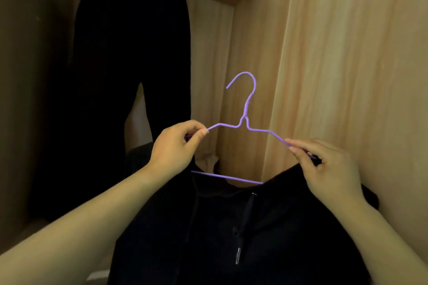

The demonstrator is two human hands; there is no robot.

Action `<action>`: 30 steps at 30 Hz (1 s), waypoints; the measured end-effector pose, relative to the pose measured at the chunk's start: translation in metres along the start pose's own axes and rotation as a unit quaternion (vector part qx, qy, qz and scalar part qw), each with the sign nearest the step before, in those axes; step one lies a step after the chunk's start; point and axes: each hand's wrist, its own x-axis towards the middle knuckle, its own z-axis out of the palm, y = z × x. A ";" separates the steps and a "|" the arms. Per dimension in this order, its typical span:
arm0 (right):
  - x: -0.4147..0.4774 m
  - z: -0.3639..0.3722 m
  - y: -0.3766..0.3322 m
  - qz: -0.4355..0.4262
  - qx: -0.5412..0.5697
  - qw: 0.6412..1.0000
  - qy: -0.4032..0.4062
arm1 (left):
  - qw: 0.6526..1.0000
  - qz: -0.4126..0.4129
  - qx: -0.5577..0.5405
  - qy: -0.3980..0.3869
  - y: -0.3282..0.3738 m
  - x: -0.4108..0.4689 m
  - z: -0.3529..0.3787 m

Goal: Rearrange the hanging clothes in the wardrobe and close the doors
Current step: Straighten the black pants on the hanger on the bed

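Where the ends of the purple wire hanger (244, 120) pass behind fingers and the black hoodie (231, 227), they are hidden; the dark garments (129, 53) hung at back left are scarcely told apart. The hanger's sloping shoulders are pinched, one by the left hand (176, 146) and one by the right hand (328, 169), in front of the wardrobe wall (254, 53).

hanger (227, 177) ends hidden under fingers (196, 131), hoodie (208, 238) cropped

No text, label or number can be read anywhere.
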 end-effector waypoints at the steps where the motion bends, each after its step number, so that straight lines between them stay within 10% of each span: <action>1: 0.012 0.005 0.006 -0.001 -0.008 1.000 0.007 | 1.000 0.004 -0.016 0.003 -0.005 0.018 0.007; 18: 0.140 0.008 0.091 0.012 -0.261 0.958 -0.121 | 0.966 0.079 -0.243 0.031 -0.086 0.238 0.157; 30: 0.212 0.071 0.091 0.031 -0.249 0.968 0.024 | 0.946 0.121 -0.301 0.000 -0.124 0.345 0.189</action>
